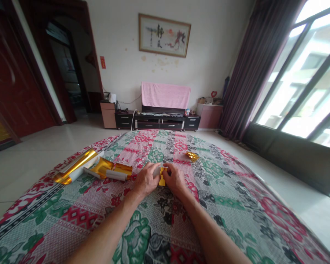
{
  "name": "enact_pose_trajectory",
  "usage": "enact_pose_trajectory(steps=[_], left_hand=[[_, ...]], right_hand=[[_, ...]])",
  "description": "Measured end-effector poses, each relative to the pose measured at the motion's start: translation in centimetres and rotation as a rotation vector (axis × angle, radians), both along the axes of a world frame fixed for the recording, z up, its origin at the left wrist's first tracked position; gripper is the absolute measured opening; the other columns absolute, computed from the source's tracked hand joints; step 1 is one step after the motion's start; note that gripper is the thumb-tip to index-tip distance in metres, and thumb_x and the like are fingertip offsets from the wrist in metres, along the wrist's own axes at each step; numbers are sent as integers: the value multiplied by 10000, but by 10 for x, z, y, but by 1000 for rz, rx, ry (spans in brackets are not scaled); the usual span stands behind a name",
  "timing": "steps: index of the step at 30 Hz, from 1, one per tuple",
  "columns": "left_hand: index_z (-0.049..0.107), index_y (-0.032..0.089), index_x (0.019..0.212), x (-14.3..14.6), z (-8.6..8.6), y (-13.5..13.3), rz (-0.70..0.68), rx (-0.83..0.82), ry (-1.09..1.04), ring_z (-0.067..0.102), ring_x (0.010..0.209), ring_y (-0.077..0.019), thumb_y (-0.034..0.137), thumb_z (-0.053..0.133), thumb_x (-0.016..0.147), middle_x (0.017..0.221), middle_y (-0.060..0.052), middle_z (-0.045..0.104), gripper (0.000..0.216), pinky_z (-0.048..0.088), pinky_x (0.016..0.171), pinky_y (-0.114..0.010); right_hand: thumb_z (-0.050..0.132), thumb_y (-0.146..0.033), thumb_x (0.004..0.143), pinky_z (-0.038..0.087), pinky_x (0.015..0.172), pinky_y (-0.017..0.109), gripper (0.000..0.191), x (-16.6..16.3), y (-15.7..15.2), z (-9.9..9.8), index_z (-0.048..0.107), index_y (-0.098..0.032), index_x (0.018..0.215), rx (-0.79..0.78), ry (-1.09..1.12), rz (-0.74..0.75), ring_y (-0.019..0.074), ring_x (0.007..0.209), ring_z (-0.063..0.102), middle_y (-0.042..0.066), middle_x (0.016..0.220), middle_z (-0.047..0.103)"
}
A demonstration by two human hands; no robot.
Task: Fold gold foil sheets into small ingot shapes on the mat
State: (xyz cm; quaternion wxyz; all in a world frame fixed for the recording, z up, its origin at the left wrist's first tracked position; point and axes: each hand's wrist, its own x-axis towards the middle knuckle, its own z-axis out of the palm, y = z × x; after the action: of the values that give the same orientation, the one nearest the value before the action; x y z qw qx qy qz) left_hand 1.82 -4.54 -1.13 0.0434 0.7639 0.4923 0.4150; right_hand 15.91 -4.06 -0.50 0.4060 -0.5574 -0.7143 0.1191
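Both my hands meet over the middle of the patterned cloth, around a small piece of gold paper (pixel 162 181) with a pale side showing. My left hand (pixel 147 179) pinches its left side, thumb toward the paper. From the other side my right hand (pixel 175 179) grips it with bent fingers, close to the left fingertips. Left of my hands lie a gold sheet (pixel 103 168) with curled white edges and a rolled gold sheet (pixel 84 161). A small folded gold piece (pixel 192 157) rests beyond my right hand.
The floral cloth (pixel 217 216) covers a wide rounded surface. Across the tiled floor (pixel 68 137) stands a low black cabinet (pixel 159 123) with a pink towel (pixel 166 94) above it. A purple curtain (pixel 247 73) and large windows (pixel 305 77) are at the right, a red door (pixel 13 73) at the left.
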Motion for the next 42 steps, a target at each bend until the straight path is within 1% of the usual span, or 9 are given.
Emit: enact_pose_trajectory(steps=[6, 10, 14, 18, 21, 24, 30, 36, 42], left_hand=[[638, 185, 866, -1, 1, -4, 14, 4, 89, 502, 1045, -214, 195, 560, 717, 1127, -83, 514, 168, 421, 920, -344], [663, 197, 773, -2, 3, -6, -19, -34, 149, 511, 1001, -208, 211, 531, 751, 1041, -72, 553, 134, 407, 914, -351], [663, 190, 770, -1, 4, -6, -34, -53, 162, 521, 958, -202, 197, 547, 740, 962, -64, 584, 120, 404, 894, -339], [660, 182, 775, -1, 5, -6, -40, -57, 167, 524, 946, -205, 189, 550, 740, 942, -64, 593, 116, 405, 875, -336], [663, 186, 777, -1, 5, -7, -41, -56, 169, 525, 942, -199, 193, 538, 752, 938, -61, 595, 127, 406, 869, -327], [672, 195, 791, -3, 5, -6, -54, -65, 174, 525, 945, -191, 200, 539, 752, 944, -58, 593, 139, 410, 868, -316], [684, 216, 826, -12, 3, -1, -127, -105, 173, 541, 942, -182, 202, 534, 743, 1008, -46, 588, 172, 422, 870, -319], [685, 224, 869, -19, -1, 3, -187, -113, 165, 521, 1031, -173, 134, 500, 732, 1079, -40, 585, 247, 400, 926, -321], [688, 224, 850, -18, 1, -2, -193, -96, 82, 541, 1004, -161, 171, 512, 743, 1052, -37, 610, 213, 407, 920, -312]], right_hand=[[464, -225, 764, 333, 541, 204, 249, -1, 1, -3, 609, -183, 963, 37, -85, 11, 117, 534, 516, -11, 590, 596], [468, -228, 778, 358, 588, 225, 235, -2, 0, -3, 598, -194, 971, 40, -101, 22, 142, 604, 545, 10, 652, 621], [473, -191, 775, 386, 698, 274, 249, -2, 0, -7, 577, -189, 1001, 90, -123, 33, 183, 770, 558, 62, 832, 628], [519, -160, 726, 393, 770, 306, 297, 0, 1, -10, 558, -172, 1020, 190, -109, 9, 202, 883, 515, 93, 962, 558], [504, -155, 749, 392, 767, 292, 145, 2, 1, -8, 610, -194, 840, 190, -150, 77, 183, 855, 511, 68, 894, 557], [483, -140, 771, 386, 755, 270, 160, 6, 0, -4, 627, -198, 733, 128, -210, 179, 157, 798, 518, 44, 798, 570], [484, -134, 775, 385, 763, 262, 172, 15, -4, 1, 642, -196, 804, 124, -225, 282, 144, 815, 517, 41, 850, 583], [480, -163, 804, 380, 799, 277, 182, 20, -9, 4, 649, -198, 861, 153, -203, 355, 145, 863, 519, 50, 917, 589], [506, -183, 793, 372, 825, 293, 157, 18, -13, 5, 639, -195, 875, 163, -222, 366, 150, 877, 518, 50, 923, 589]])
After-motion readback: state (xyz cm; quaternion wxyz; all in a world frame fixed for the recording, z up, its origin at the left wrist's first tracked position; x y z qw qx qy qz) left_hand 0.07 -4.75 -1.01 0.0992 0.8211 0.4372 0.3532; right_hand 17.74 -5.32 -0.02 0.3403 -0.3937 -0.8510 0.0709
